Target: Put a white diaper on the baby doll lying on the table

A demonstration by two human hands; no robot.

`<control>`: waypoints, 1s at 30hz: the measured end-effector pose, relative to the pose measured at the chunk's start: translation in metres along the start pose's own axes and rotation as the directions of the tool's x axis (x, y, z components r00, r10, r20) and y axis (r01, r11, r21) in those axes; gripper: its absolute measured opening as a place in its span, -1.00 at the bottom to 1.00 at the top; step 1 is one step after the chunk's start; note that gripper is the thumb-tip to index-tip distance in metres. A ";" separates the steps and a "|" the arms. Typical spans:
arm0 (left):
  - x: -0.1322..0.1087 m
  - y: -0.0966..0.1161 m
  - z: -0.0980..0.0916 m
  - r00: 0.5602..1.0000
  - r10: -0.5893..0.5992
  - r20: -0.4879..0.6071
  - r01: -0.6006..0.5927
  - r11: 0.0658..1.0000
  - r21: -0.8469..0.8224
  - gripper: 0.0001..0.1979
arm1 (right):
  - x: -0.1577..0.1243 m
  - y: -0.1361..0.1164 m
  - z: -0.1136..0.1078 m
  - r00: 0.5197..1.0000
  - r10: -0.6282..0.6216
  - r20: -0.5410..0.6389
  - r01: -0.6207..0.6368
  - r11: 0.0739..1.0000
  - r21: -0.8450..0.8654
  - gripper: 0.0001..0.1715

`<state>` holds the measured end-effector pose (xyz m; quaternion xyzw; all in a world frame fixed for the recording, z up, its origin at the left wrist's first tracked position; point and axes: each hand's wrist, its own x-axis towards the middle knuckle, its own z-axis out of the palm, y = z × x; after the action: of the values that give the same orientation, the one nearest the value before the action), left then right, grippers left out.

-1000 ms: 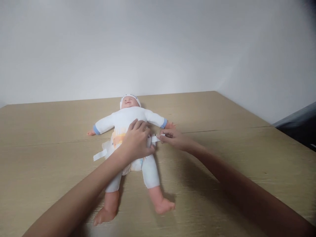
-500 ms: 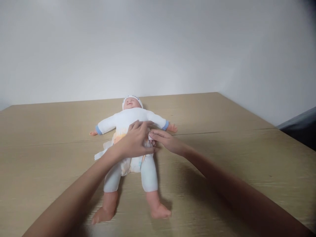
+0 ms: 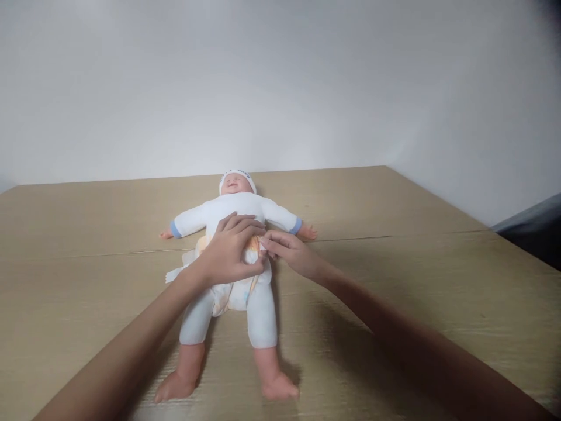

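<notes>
A baby doll (image 3: 236, 204) in a white suit and cap lies on its back, head away from me, arms spread. Around its hips is a white diaper (image 3: 239, 295) with orange and yellow print. My left hand (image 3: 232, 248) lies across the diaper's front, fingers spread and thumb apart, pressing on it. At the doll's hip on the right of the view, my right hand (image 3: 291, 252) pinches a small white diaper tab (image 3: 263, 245) between thumb and fingers. Another white tab (image 3: 174, 275) sticks out loose on the left side. My left hand hides part of the diaper's front.
The doll rests on a wooden table (image 3: 394, 304) with a seam running across it. A pale wall (image 3: 280, 88) stands behind the table. Something dark (image 3: 534, 225) is beyond the table's right edge.
My left hand has shifted slightly left and down, showing more of the printed front. The pinched tab has come a little left with my right hand. The doll's legs appear slightly lower and further left.
</notes>
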<state>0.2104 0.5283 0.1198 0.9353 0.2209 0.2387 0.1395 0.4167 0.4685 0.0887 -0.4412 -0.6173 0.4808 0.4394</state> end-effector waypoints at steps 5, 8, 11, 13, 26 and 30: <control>-0.004 -0.006 -0.009 0.999 -0.038 0.003 0.038 0.980 -0.194 -0.45 | 0.010 -0.011 0.012 1.000 0.020 0.010 -0.018 0.991 -0.132 -0.52; -0.007 -0.015 -0.013 0.997 -0.069 0.034 0.077 0.909 -0.409 -0.56 | 0.017 -0.012 0.013 0.998 0.056 -0.008 -0.056 0.974 -0.220 -0.50; -0.008 -0.023 -0.013 0.990 -0.125 0.071 0.143 0.785 -0.603 -0.54 | 0.020 -0.012 0.012 0.997 0.076 -0.011 -0.076 0.975 -0.208 -0.47; -0.008 -0.024 -0.013 0.986 -0.144 0.081 0.162 0.754 -0.637 -0.56 | 0.020 -0.011 0.012 0.997 0.076 0.007 -0.073 0.979 -0.192 -0.57; -0.008 -0.020 -0.013 0.988 -0.141 0.057 0.151 0.862 -0.485 -0.48 | -0.011 -0.012 0.028 0.957 -0.166 -0.236 0.069 0.926 -0.372 -0.72; -0.008 -0.027 -0.010 0.988 -0.157 -0.006 0.105 0.691 -0.715 -0.47 | -0.017 -0.031 0.051 0.869 -0.479 -0.122 0.300 0.707 -0.641 -0.85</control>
<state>0.1899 0.5497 0.1152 0.7819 0.1823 0.3261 0.4991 0.3679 0.4369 0.1093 -0.4786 -0.7485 0.0867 0.4508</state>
